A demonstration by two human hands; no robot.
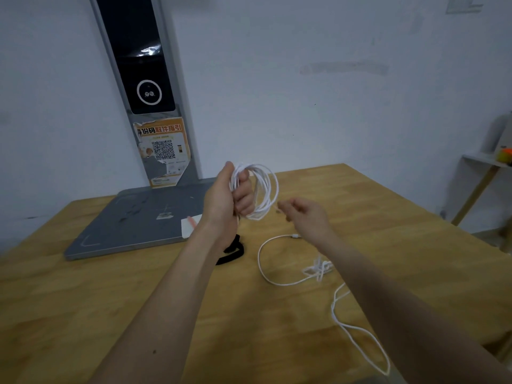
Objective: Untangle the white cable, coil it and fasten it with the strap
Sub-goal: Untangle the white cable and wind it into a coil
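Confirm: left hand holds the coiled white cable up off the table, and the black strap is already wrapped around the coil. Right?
Not quite. The left hand does hold the coiled white cable up off the table, but the black strap is not on the coil. The head view shows it lying on the table below the left wrist, apart from the coil.

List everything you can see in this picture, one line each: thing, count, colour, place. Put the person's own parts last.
Coiled cable: one, white, in the left hand.
Loose cable: one, white, on the table, knotted near the right forearm.
Strap: one, black, on the table under the left wrist.
Stand: one, grey, dark screen, orange sticker, table's far left.
Table: one, wooden.
Left hand: grips the coil.
Right hand: loosely curled beside the coil.
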